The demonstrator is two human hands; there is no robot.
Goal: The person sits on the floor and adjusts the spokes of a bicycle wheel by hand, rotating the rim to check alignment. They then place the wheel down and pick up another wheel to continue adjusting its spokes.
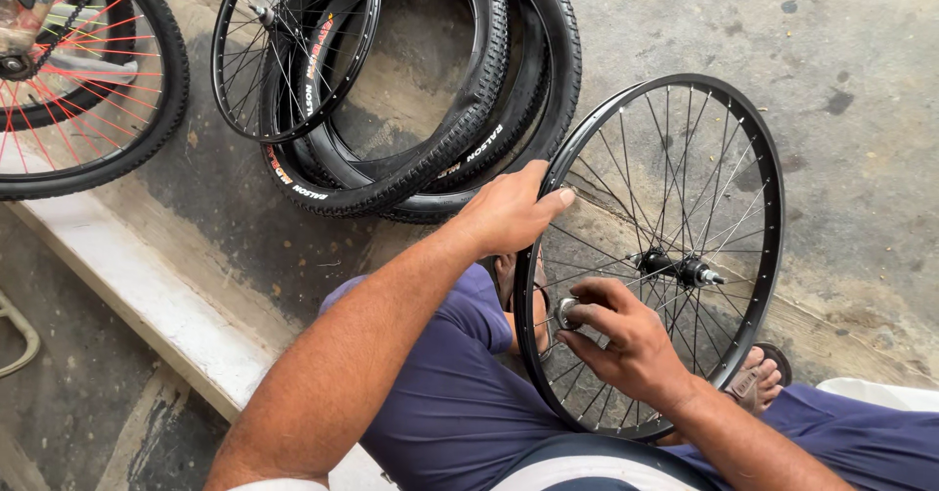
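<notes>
Left hand curled in a firm grip; right hand fingers pinched together.

Glossy black metal rim, rough concrete floor

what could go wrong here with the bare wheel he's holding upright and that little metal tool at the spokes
The black spoked wheel rim stands on edge, steadied only by the left hand on top; it may tip or roll. The right hand works a small silver round tool among thin spokes, so fingers might get pinched.

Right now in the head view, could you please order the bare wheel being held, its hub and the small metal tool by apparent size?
1. Bare wheel, largest.
2. Hub.
3. Small metal tool, partly hidden by the right hand, so hub versus tool is unsure.
</notes>
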